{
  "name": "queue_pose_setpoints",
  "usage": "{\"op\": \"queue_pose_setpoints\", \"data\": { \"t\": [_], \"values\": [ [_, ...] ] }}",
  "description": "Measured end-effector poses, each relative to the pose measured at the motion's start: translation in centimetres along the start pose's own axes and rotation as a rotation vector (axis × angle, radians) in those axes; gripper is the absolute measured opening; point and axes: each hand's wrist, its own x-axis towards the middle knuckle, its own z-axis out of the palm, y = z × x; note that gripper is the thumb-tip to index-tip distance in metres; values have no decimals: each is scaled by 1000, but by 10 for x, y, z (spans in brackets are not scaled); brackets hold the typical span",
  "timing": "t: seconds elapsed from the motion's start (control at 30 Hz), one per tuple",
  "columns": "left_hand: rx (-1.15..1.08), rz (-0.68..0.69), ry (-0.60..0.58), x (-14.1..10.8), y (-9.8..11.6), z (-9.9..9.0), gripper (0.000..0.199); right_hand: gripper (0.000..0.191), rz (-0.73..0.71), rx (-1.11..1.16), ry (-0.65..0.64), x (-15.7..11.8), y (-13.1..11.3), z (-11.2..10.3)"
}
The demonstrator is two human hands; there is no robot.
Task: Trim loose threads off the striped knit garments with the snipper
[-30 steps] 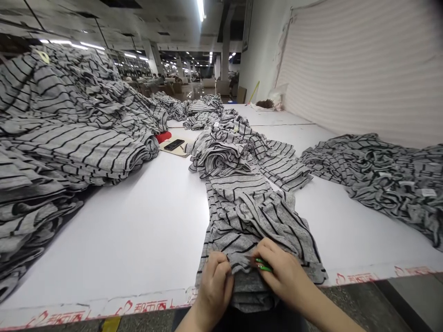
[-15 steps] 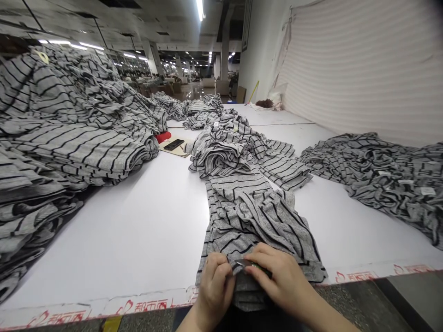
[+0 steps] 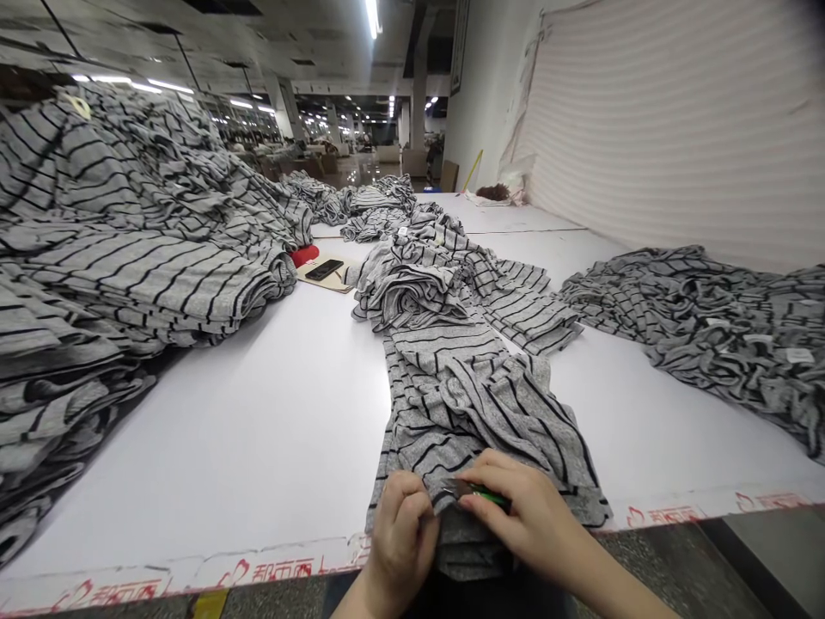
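Observation:
A grey garment with black stripes lies at the front of the table, its near end hanging over the edge. My left hand is closed, pinching the cloth at this near end. In my right hand is a pair of thread snips with a green handle, held between thumb and fingers. Its metal blades point left toward my left hand, just over the cloth. The exact spot at the blade tips is too small to make out.
A large heap of striped garments fills the left side. More striped pieces lie ahead, and another pile sits at the right. A phone rests on a tan card. The white tabletop ends close to me.
My right hand has turned slightly and shifted a little, and more of the green handle shows. My left hand keeps its pinch on the cloth in nearly the same place.

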Motion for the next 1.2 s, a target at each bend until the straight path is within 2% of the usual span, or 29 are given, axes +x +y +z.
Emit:
{"op": "queue_pose_setpoints", "data": {
  "t": [0.47, 0.6, 0.77, 0.93, 1.1, 1.17, 1.2],
  "values": [
    [-40, 13, -5, -1, -2, 1, 25, 15, -4, 52, -41, 6, 0, 2],
    [-25, 17, 6, 0, -1, -1, 26, 16, 24, 56, -1, 7, 2, 3],
    [-28, -4, 2, -1, -2, -1, 25, 15, -3, 43, -47, 6, -1, 0],
    [-36, -34, 14, 3, -1, 0, 24, 15, 1, 30, 13, 2, -2, 1],
    [-20, -42, 30, 8, -2, -3, 22, 19, 3, -73, 46, -1, 4, 13],
    [-99, -112, -34, 10, -2, -5, 20, 18, -10, -122, 97, 3, 9, 17],
    [-165, -214, -80, 10, -2, -5, 16, 19, -10, -140, 134, 6, 12, 17]
  ]
}}
